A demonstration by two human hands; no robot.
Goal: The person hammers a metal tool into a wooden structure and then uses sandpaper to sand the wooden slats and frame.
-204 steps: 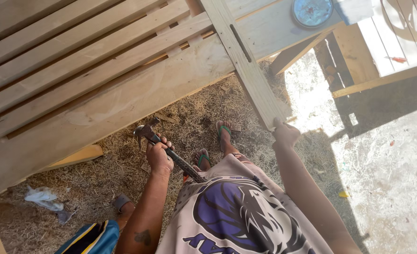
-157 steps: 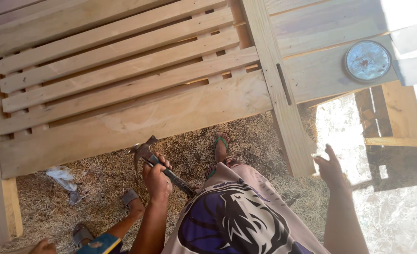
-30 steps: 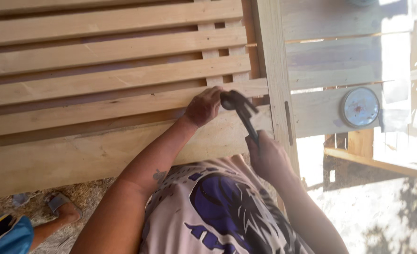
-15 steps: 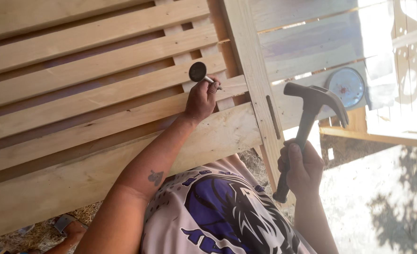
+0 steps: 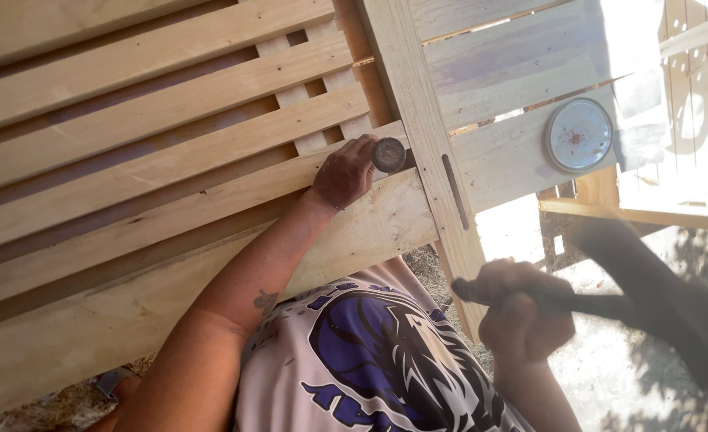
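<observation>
My left hand (image 5: 343,170) is raised against the slatted wooden panel (image 5: 154,168) and pinches a small dark round disc (image 5: 388,154) flat on a slat, beside the upright post (image 5: 418,120). My right hand (image 5: 522,312) is lower right, closed around the dark handle of a hammer (image 5: 618,308). The hammer is motion-blurred and its head trails off toward the right edge, well away from the wood.
A round metal lid-like disc (image 5: 579,134) is fixed on the boards to the right of the post. A narrow dark slot (image 5: 454,192) runs down the post. Straw-covered ground (image 5: 58,404) shows bottom left; sunlit ground (image 5: 610,384) lies at the right.
My right hand has swung the hammer down and to the right, blurring it. My left hand shifted slightly right along the slat, with the dark disc still pinched against the wood.
</observation>
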